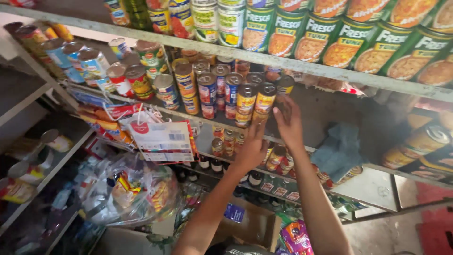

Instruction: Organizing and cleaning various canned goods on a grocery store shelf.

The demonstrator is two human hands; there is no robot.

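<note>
Both my arms reach up to the middle shelf (339, 111) of a metal rack. My left hand (251, 148) has its fingertips against the lower can of a stack of small yellow-labelled cans (264, 99). My right hand (289, 123) is just to the right, fingers spread and touching a dark can with an orange label (285, 86) at the end of the row. Neither hand is closed round a can. More small cans in red, blue and yellow (207, 87) stand in rows to the left of the stack.
Large green-labelled cans (349, 42) fill the top shelf. A blue cloth (337, 151) and a tipped green can (420, 141) lie to the right. A white packet (163, 139) hangs at the left, above a clear plastic bag of goods (127, 189). Below are a cardboard box (255, 226) and small bottles (214, 165).
</note>
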